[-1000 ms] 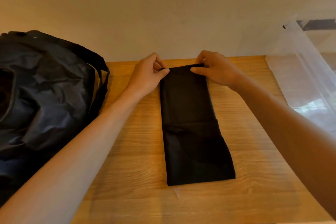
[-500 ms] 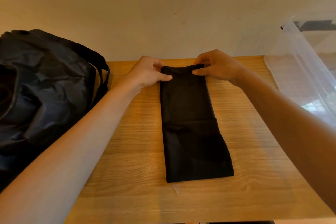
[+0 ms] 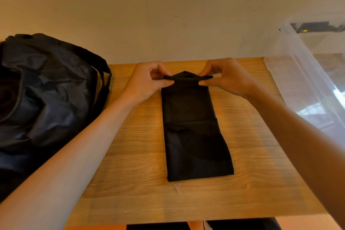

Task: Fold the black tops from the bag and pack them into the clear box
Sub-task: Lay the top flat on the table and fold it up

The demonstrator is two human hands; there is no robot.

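Popping in with where this stands. One black top [image 3: 192,132] lies down the middle of the table [image 3: 130,173], already folded into a long narrow strip, so I'd say the lengthwise folds are done. The person has the far end of it: the left hand [image 3: 149,82] pinches the far left corner and the right hand [image 3: 227,78] pinches the far right corner, thumb and fingers clamped on the cloth on both sides. That far edge is lifted a little off the table while the rest of the strip lies flat on it.

My guess is the next bit is bringing that end toward the near edge of the table to halve or third the strip, and only then does it go in the box.

The bag [image 3: 46,95] sits at the left end of the table, dark and bulky — I can't tell how many tops are inside. The clear box [image 3: 308,84] stands at the table's right end, and through the wall I can see, I don't spot any black cloth in there. So I'd call it early days: one top partway folded, nothing visibly packed yet.
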